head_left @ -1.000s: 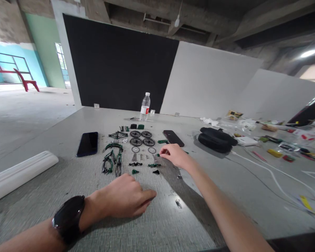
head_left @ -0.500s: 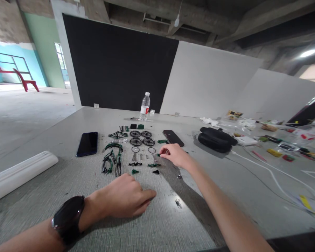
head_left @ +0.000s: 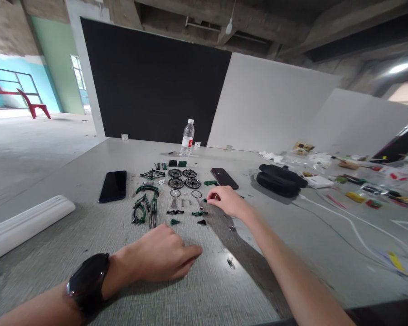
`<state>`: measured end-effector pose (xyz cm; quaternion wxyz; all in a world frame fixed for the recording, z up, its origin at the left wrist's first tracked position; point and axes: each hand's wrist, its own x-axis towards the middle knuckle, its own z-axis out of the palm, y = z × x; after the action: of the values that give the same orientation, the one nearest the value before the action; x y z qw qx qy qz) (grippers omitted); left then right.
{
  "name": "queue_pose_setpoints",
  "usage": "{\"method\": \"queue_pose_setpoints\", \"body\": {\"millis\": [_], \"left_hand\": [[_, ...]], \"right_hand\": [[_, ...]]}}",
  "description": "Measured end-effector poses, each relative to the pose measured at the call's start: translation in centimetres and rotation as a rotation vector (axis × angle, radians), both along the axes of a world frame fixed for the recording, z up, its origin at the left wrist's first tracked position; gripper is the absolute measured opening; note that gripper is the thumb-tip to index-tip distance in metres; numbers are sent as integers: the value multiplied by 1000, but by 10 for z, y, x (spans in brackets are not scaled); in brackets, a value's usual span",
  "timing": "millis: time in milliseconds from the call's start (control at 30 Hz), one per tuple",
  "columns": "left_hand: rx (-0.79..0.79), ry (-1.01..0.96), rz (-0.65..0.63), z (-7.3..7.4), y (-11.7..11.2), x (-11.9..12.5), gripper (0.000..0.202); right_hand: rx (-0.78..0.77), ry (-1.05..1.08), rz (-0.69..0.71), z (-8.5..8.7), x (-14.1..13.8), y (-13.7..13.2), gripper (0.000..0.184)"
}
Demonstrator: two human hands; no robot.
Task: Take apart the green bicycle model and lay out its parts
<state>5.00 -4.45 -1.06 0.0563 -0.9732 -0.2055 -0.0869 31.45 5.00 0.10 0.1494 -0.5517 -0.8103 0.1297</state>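
Note:
My right hand point(head_left: 224, 200) is at the right edge of a layout of model bicycle parts, thumb and fingertips pinched on a small dark green piece point(head_left: 205, 200) low over the table. My left hand point(head_left: 166, 256) rests on the table nearer me, its fingers curled in and nothing showing in them. Spoked wheels point(head_left: 176, 183), a green frame point(head_left: 152, 174), curved mudguards point(head_left: 147, 189) and thin rings point(head_left: 196, 194) lie beyond it. Small metal pieces point(head_left: 175, 204) and handlebar-like parts point(head_left: 175, 212) lie between my hands. Two small saddle-like pieces point(head_left: 201, 222) are closest to me.
A phone point(head_left: 113, 186) lies left of the parts, another phone point(head_left: 225, 178) right. A water bottle point(head_left: 187, 138) stands behind. Farther right are a black case point(head_left: 280, 180), a white cable point(head_left: 340, 217) and clutter. A white roll-like object point(head_left: 30, 224) lies at left.
Almost nothing differs. My right fingers have shifted very slightly at the small green piece; my left hand and the laid-out parts stay put.

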Motion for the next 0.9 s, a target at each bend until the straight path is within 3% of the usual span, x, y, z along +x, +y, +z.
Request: {"method": "queue_pose_setpoints", "body": {"millis": [900], "left_hand": [[-22,-15,-11,0,-1,0,19]], "right_hand": [[-52,25,-13,-1,3,1,12]]}}
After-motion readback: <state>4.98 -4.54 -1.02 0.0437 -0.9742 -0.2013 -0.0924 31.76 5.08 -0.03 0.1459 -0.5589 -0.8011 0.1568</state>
